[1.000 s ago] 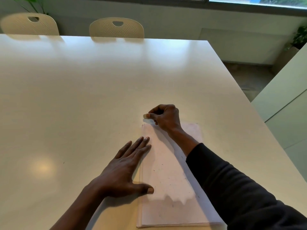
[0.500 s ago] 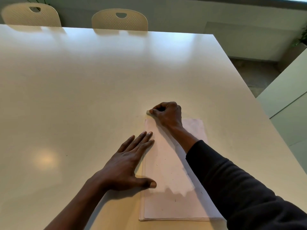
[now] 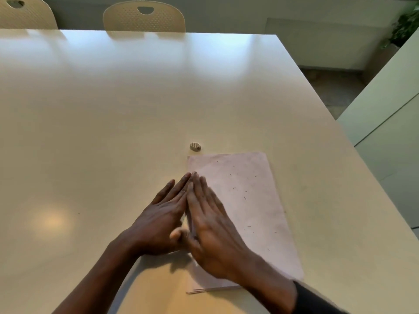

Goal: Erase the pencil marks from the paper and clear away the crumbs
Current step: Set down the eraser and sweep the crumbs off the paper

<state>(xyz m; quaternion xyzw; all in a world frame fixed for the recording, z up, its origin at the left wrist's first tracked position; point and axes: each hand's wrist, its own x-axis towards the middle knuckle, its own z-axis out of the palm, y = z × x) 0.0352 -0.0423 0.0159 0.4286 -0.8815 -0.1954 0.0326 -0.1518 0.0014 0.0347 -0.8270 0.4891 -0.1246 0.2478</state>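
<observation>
A thin stack of white paper (image 3: 247,200) lies on the table, its long side running away from me. Small dark eraser crumbs (image 3: 244,197) are scattered over its right half. A small ridged oval eraser (image 3: 195,147) rests alone on the table just beyond the paper's far left corner. My left hand (image 3: 162,219) lies flat with straight fingers at the paper's left edge. My right hand (image 3: 212,225) lies flat on the paper beside it, fingers straight, fingertips meeting the left hand's. It looks blurred.
The large white table (image 3: 113,123) ends at a right edge close to the paper. Two cream chairs (image 3: 144,18) stand at the far side. A pale cabinet (image 3: 390,123) stands to the right, with a plant (image 3: 405,26) behind it.
My right hand has let go of the eraser, which now lies on the table, and has come back flat onto the paper next to my left hand. The camera has tilted down.
</observation>
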